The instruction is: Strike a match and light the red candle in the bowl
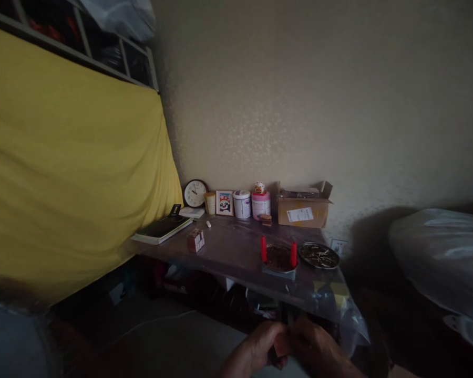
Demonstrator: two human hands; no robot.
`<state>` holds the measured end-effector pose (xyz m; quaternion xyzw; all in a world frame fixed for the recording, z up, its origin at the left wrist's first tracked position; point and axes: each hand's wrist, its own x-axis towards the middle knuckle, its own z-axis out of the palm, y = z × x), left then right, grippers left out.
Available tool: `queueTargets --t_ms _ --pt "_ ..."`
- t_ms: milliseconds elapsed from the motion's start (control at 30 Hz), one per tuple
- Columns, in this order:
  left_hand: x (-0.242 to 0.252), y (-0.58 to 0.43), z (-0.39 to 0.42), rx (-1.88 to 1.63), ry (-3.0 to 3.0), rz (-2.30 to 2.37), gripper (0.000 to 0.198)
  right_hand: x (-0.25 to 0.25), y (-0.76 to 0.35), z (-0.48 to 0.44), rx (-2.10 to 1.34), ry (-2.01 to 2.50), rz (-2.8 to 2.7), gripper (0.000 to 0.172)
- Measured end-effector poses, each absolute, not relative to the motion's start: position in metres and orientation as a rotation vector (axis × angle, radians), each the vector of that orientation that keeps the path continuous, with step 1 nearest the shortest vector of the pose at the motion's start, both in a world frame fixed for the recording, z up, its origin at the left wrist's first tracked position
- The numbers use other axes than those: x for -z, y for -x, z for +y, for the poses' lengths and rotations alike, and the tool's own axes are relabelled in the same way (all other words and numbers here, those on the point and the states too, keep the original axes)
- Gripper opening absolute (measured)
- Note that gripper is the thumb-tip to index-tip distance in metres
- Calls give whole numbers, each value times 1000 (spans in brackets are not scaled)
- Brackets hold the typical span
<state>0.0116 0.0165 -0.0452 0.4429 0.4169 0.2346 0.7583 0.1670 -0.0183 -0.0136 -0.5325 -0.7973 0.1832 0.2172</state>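
The head view is showing the person's two bare hands meeting low in the frame, in front of the near edge of a table (230, 241) that is wearing a clear plastic cover. A small reddish thing (282, 345) is sitting between them, apart from the table; dimness and blur are leaving its exact nature unclear.

For handling something this small, one hand is probably best serving as a steady brace while the other is making small, controlled movements. The wrists would do well to be staying level and the hands close together, well away from the two red candles (294, 254) that are standing upright at the dish (280, 272) on the tabletop.

As for the fingers, the left hand (260, 344) is curling inward, its fingers bent narrow and seemingly holding the reddish thing. The right hand (317, 344) is bending in against it from the other side, but its fingertips are hiding in shadow, so whether they are pinching the thing or merely touching it, one cannot tell.
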Motion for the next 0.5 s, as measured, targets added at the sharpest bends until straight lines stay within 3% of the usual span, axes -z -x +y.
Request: queueTargets --t_ms 500 --pt "53 -13 20 -506 -995 913 27 21 -170 -15 -499 1493 -2207 16"
